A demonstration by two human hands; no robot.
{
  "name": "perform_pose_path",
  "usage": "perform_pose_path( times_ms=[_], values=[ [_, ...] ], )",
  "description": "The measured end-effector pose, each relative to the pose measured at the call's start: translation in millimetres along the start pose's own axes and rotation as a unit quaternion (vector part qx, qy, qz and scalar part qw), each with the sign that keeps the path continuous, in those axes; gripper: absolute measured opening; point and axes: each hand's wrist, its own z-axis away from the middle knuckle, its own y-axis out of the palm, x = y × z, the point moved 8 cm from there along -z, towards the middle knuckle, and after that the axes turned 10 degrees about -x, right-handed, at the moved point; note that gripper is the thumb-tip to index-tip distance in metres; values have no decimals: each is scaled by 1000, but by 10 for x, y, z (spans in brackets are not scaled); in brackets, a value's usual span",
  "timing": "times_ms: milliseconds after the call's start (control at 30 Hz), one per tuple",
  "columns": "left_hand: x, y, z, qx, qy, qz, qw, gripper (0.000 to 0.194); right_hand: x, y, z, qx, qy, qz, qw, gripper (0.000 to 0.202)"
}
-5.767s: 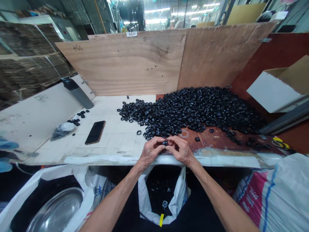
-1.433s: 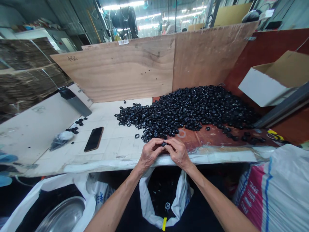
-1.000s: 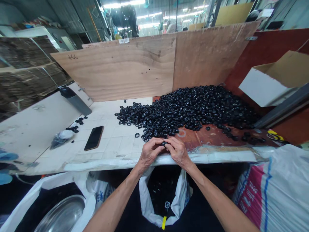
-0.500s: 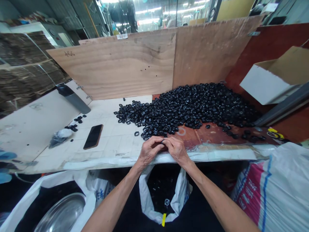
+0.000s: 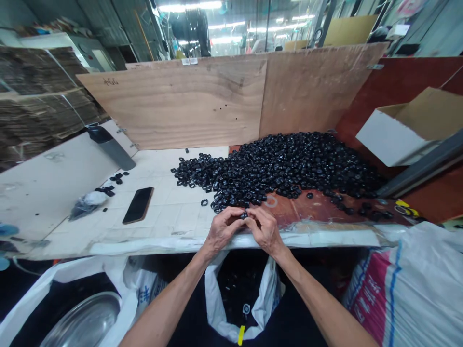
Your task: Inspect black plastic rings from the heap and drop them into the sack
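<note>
Near the table's front edge my left hand and my right hand meet, fingertips pinched on one small black ring-shaped part. Both hands are closed on it, and the fingers partly hide it. Just beyond them spreads a large pile of like black parts, with one loose ring lying to the left of the hands. Below, between my forearms, an open white sack holds more dark parts.
A phone and a small plastic bag lie on the left. Wooden boards wall the back. An open carton and a metal bar stand right. Full sack lower right; metal bowl lower left.
The view has tilted slightly. Both hands stay together at the table edge, and the small black part now shows more plainly between the fingertips.
</note>
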Motion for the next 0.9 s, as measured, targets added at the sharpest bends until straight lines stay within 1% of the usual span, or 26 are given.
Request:
perform_pose_path(
  times_ms=[100, 133, 233, 333, 367, 467, 567, 633, 767, 867, 900],
  values=[
    [9, -15, -2, -10, -10, -5, 1000, 17, 57, -23, -7, 9, -22, 29, 999, 34],
    [5, -17, -4, -10, -12, -6, 1000, 17, 55, -36, -12, 5, -19, 31, 999, 34],
    [-2, -13, -7, -8, -18, -1, 1000, 16, 34, -35, -21, 7, 0, 11, 1000, 20],
    [11, -20, -5, -11, -22, 3, 1000, 17, 16, -5, -21, 21, 7, 5, 1000, 27],
    [20, -20, -2, -11, -22, 2, 1000, 17, 6, -3, -21, 20, 11, 3, 1000, 26],
    [35, -9, 7, 0, -23, 5, 1000, 17, -32, 9, -12, 22, 34, -30, 999, 11],
    [21, 5, 12, 7, -24, 13, 1000, 18, -87, 27, 4, 23, 65, -47, 997, 13],
    [12, 11, 10, 8, -31, 22, 999, 19, -119, 22, 9, 12, 82, -50, 995, 15],
    [-24, 27, 6, 17, -28, 10, 999, 17, -100, 33, 7, 10, 57, -64, 996, 12],
    [-79, 46, 6, 29, 2, -14, 999, 17, -133, 39, 14, 12, 62, -44, 997, 21],
    [-84, 46, 6, 29, 2, -13, 1000, 17, -142, 33, 17, 10, 66, -44, 997, 21]
  ],
)
